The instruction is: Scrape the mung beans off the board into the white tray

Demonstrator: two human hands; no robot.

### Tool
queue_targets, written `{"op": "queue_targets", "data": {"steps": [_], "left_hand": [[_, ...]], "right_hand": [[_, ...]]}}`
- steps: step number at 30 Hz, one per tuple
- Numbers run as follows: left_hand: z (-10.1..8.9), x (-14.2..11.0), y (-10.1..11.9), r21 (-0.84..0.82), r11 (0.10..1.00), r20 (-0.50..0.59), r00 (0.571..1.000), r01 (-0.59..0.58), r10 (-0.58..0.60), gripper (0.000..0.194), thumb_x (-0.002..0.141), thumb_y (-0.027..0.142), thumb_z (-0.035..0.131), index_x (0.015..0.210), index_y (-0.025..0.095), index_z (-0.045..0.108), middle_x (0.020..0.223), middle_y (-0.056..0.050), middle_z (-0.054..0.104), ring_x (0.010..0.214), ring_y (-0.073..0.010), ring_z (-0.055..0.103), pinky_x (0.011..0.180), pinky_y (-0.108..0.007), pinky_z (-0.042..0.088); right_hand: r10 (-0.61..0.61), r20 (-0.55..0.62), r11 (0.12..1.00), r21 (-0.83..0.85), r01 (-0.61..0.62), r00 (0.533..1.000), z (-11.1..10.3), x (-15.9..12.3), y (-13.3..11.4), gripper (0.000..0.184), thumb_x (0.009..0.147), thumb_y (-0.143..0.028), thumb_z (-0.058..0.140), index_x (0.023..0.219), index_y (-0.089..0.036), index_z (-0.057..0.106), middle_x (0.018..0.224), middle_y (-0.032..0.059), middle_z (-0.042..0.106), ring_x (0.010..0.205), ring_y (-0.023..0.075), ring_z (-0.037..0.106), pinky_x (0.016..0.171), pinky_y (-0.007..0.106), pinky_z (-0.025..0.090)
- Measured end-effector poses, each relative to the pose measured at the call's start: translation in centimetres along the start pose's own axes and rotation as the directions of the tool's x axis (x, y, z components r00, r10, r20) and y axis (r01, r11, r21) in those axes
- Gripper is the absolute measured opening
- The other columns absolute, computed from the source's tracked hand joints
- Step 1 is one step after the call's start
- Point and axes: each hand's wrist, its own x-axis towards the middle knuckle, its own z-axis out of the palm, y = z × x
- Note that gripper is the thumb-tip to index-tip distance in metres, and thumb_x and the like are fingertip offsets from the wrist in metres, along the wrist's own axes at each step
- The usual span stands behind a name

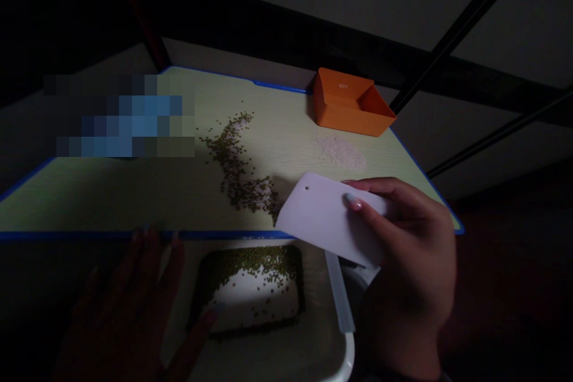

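Note:
My right hand (pixel 414 250) grips a white dough scraper (pixel 317 215) with a small hole near one corner, thumb on its upper face. The scraper is just above the table's front edge, its tip beside a trail of small green beans (pixel 237 176) mixed with pale grains. My left hand (pixel 129 304), dim in shadow, is spread with its fingertips by the blue table edge and its thumb over a white tub (pixel 329 304). Green beans (pixel 268 259) lie along the far and left sides of the tub's bottom.
An orange box (pixel 351 118) stands at the table's back right corner. In front of it lies a patch of pale, rice-like grains (pixel 342 153). The pale green table (pixel 111 197) has a blue rim. A pixelated patch hides something at the left.

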Motion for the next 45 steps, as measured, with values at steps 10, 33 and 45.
{"op": "queue_targets", "data": {"steps": [10,33,45], "left_hand": [[0.2,-0.2,-0.1,-0.032,0.999,-0.022,1.000,0.011,-0.012,0.078,0.079,0.047,0.043,0.147,0.025,0.012,0.164,-0.003,0.012,0.148,-0.0336,0.022,0.114,-0.064,0.030],[0.1,-0.2,0.0,-0.091,0.994,-0.021,0.998,0.058,-0.060,0.079,0.077,0.051,0.047,0.147,0.030,0.014,0.164,0.003,0.010,0.147,-0.0335,0.025,0.118,-0.063,0.026],[0.3,-0.1,0.1,-0.067,0.997,-0.049,0.998,0.027,-0.031,0.076,0.080,0.045,0.043,0.147,0.027,0.014,0.164,0.001,0.010,0.149,-0.0306,0.022,0.120,-0.061,0.025]], "right_hand": [[0.015,-0.036,1.000,-0.023,-0.016,0.999,-0.1,0.3,0.3,0.016,0.081,-0.021,0.074,0.091,-0.033,0.075,0.087,-0.0056,0.075,0.071,0.0101,0.067,0.046,0.016,0.044],[-0.019,-0.014,1.000,-0.022,0.018,1.000,0.1,-0.1,-0.1,0.017,0.081,-0.020,0.074,0.091,-0.032,0.075,0.089,-0.0054,0.077,0.074,0.0110,0.069,0.051,0.017,0.050],[-0.022,0.029,1.000,-0.006,0.023,0.999,0.4,-0.1,0.0,0.017,0.081,-0.019,0.073,0.092,-0.031,0.075,0.090,-0.0055,0.077,0.075,0.0093,0.069,0.056,0.017,0.051]]}}
